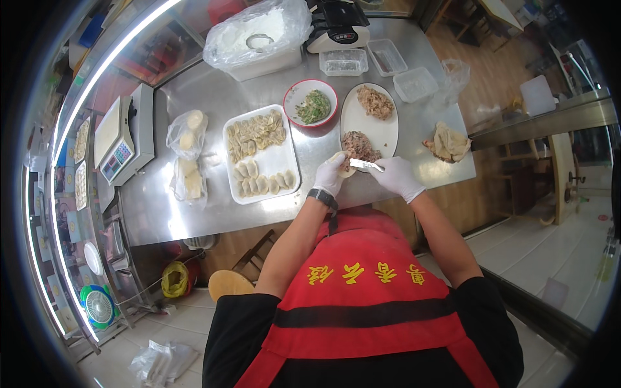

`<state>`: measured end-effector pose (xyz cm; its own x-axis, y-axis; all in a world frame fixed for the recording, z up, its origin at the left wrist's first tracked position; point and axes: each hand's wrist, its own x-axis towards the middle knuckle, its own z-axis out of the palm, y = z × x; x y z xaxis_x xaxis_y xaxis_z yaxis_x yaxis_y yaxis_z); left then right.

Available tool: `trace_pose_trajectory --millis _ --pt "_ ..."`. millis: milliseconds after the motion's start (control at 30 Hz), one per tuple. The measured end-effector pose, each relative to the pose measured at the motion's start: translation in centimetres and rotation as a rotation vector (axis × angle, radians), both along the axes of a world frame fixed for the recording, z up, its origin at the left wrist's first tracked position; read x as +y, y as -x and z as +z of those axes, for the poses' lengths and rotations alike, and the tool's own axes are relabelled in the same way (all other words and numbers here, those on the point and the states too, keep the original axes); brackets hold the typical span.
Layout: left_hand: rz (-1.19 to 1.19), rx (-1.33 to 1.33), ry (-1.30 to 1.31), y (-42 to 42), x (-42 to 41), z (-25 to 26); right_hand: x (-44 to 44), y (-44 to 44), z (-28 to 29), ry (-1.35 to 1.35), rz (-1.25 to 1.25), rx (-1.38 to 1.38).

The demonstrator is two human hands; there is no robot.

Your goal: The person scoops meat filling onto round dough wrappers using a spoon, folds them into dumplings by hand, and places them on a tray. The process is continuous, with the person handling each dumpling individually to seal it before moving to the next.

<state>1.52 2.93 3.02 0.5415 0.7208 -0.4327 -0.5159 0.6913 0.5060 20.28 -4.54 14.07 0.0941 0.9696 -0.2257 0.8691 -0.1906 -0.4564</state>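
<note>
My gloved left hand (332, 173) holds a dumpling wrapper (347, 172) with some meat filling on it, at the near edge of an oval white plate (394, 119). A flat metal spatula (365, 164) is gripped in my gloved right hand (399, 177), its blade at the wrapper. On the plate lie a mound of pinkish minced filling (360, 144), just beyond my hands, and a browner mound (375, 102) at the far end. Left of the plate, a white tray (262, 198) bears rows of folded dumplings (257, 130). A red-rimmed bowl (288, 104) contains green-flecked filling (313, 106).
At the back stand a plastic-lined tub of flour (271, 65), a black-and-white appliance (339, 34) and plastic containers (343, 63). Bagged wrappers (187, 179) and a scale (119, 140) are at the left. A crumpled cloth (450, 143) lies near the table's right edge.
</note>
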Motion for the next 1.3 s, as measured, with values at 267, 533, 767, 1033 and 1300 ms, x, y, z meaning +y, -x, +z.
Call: trace_pose_trajectory --millis 267,533,767,1033,1300 --pt "0.026 0.129 -0.060 -1.5 0.8 -1.2 -0.8 -2.1 -1.5 -0.079 -0.108 -0.025" --pt "-0.028 0.010 0.042 -1.8 1.8 1.0 -3.0 -5.0 -4.2 0.045 -0.229 0.159" --pt "0.041 -0.117 0.180 -0.3 2.1 1.6 -3.7 -3.6 -6.2 0.144 -0.336 0.460" --pt "0.069 -0.004 0.232 3.6 -0.2 -2.0 -1.9 0.8 -6.2 0.220 -0.307 0.051" --pt "-0.028 -0.086 0.192 3.9 0.0 -2.4 -0.2 2.3 -5.5 0.295 -0.277 -0.066"
